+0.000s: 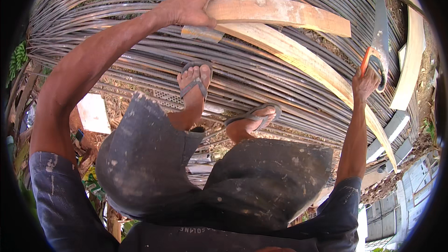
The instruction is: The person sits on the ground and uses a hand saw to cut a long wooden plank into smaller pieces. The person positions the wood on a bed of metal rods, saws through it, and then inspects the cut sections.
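My left hand (197, 7) is wrapped around the left end of a short wooden plank (280, 10), thumb and fingers on either side of it. Under that piece runs a longer pale plank (298, 56), slanting down to the right. In my right hand (365, 85) is a hand saw (381, 30), gripped by its orange and black handle. The blade points away from me, to the right of the short plank's cut end and apart from it. Beside my left hand, a yellowish-grey piece (202, 33) shows beneath the planks; its kind is unclear.
Long steel rods (116, 46) lie bundled across the ground, and my sandalled feet (195, 81) stand on them. More timber (410, 56) lies at the far right, near grey blocks (389, 133). A white sheet (93, 113) sits at the left.
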Demonstrator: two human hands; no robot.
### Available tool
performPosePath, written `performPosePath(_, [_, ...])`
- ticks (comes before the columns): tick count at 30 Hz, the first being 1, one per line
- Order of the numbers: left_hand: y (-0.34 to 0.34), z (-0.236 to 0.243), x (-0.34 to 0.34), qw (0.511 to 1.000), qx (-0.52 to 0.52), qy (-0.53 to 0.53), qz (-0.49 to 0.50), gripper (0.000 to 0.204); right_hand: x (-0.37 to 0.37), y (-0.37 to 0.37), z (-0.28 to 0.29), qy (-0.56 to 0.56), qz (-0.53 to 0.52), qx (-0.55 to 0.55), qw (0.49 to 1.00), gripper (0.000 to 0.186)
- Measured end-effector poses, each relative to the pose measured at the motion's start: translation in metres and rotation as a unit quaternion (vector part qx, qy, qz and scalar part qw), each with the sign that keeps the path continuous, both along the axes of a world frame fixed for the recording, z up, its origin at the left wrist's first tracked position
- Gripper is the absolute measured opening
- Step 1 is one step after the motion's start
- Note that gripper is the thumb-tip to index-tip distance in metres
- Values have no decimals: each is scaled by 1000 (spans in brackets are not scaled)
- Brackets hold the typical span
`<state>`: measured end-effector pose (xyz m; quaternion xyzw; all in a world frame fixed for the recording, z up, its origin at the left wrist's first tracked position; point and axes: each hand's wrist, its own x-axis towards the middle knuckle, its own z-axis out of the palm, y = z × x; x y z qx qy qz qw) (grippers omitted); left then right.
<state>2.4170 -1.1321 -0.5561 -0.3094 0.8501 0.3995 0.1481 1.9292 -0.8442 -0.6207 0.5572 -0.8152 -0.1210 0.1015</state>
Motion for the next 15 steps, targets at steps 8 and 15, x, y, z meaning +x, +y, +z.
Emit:
performPosePath(8, [-26,-44,-11,989,121,-82,35,86,58,-82,-6,-156,217,-145,953,81])
performPosePath(15, [-11,-38,-36,973,217,-19,78,87,161,-159,0,-283,248,142,916,96])
